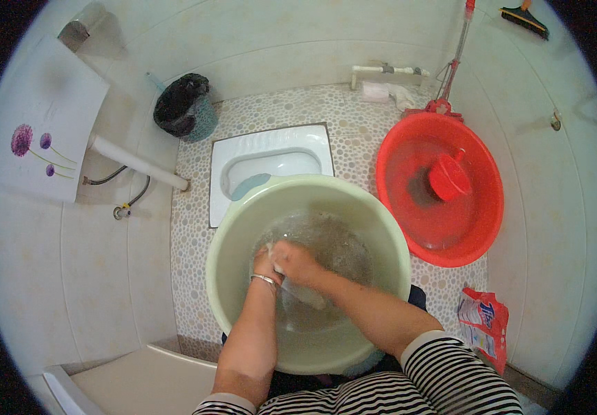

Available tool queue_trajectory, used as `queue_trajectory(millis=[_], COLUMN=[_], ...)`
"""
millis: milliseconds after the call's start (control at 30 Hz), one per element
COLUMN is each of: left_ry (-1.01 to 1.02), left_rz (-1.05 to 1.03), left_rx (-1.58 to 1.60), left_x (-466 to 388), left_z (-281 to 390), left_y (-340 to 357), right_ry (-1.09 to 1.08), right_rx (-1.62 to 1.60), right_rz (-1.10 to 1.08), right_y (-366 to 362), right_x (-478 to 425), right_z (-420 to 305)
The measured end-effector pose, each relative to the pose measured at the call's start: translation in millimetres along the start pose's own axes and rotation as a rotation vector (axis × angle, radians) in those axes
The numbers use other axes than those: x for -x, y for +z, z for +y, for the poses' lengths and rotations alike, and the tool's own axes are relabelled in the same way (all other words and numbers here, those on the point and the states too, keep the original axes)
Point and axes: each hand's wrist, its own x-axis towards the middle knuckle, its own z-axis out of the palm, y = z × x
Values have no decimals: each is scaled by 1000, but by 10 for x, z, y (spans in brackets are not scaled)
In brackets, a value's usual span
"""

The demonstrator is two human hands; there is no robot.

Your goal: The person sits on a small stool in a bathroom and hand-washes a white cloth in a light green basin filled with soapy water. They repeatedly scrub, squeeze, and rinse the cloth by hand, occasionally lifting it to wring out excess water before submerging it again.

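A large pale green plastic tub [381, 228] stands before me with cloudy, sudsy water [340, 249] in it. Both hands are inside the tub, close together at its left-centre. My left hand [266, 263], with a silver bangle at the wrist, is closed around a wet whitish cloth [308, 295]. Against it, my right hand [294, 260] grips the same cloth, its fist somewhat blurred. Part of the cloth trails down into the water below the hands; its full shape is hidden.
To the right sits a red basin [493, 207] of water with a red dipper [448, 179]. A squat toilet [215, 202] lies beyond the tub. Around are a lined bin [202, 119], a mop [448, 83], a white pipe [140, 162] and a red detergent bag [485, 321].
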Motion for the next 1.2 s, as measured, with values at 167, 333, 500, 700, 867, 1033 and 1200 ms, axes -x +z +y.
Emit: queue_trajectory(millis=[167,333,500,700,867,1033,1200], left_ry=[88,355,-73,-25,-121,119,56], left_rz=[126,49,42,-29,87,66,72], left_rx=[-276,-914,-54,-90,4,-809,-223], left_x=[60,-22,354,72,389,297,152], left_z=[-164,-64,0,3,35,203,-73], left_y=[342,104,799,420,899,557,659], right_ry=[315,174,350,-8,305,263,209], right_rx=[219,201,177,136,242,307,112], right_rz=[217,172,222,211,338,224,262], right_y=[-78,17,-219,50,-37,48,-137], right_x=[-80,6,-126,37,-160,-103,23], right_z=[90,-10,143,29,237,58,-134])
